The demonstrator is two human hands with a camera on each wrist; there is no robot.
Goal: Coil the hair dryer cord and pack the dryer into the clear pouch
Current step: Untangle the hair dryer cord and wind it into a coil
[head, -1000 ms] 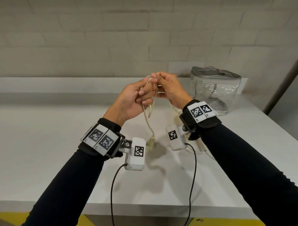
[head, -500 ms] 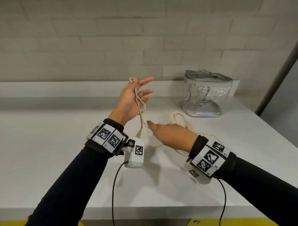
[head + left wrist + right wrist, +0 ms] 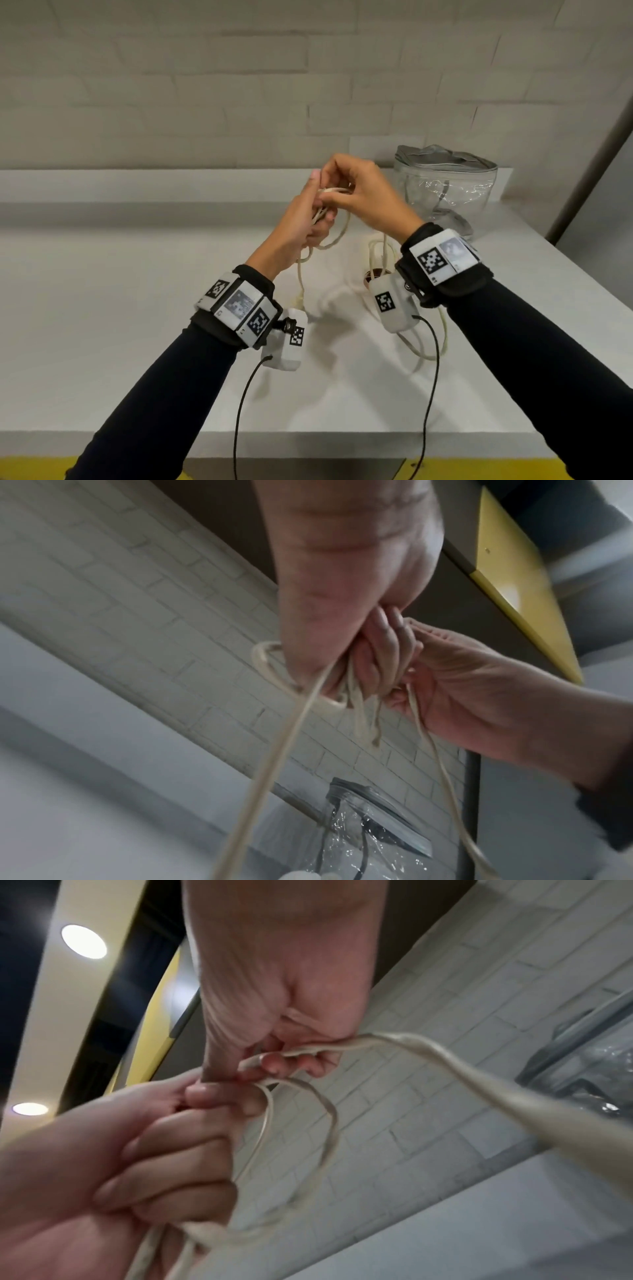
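Observation:
My left hand (image 3: 318, 214) is raised above the table and grips several loops of the cream hair dryer cord (image 3: 330, 240). My right hand (image 3: 337, 192) is against it and pinches a stretch of cord across the top of the loops. The plug (image 3: 299, 301) dangles below my left wrist. In the left wrist view the fingers (image 3: 383, 653) curl round the bundled cord (image 3: 363, 718). In the right wrist view thumb and fingers (image 3: 274, 1064) pinch the cord (image 3: 428, 1053). The white dryer (image 3: 375, 272) lies on the table, mostly hidden behind my right wrist. The clear pouch (image 3: 445, 192) stands at the back right.
Slack cord (image 3: 428, 353) lies on the white table (image 3: 137, 308) under my right forearm. A raised ledge and a brick wall run behind the table. The table's right edge is close beside the pouch. Black cables hang from both wrist cameras.
My right hand, which was low and open over the table, has come back up to my left hand with cord in it. My left fingers have curled round the loops.

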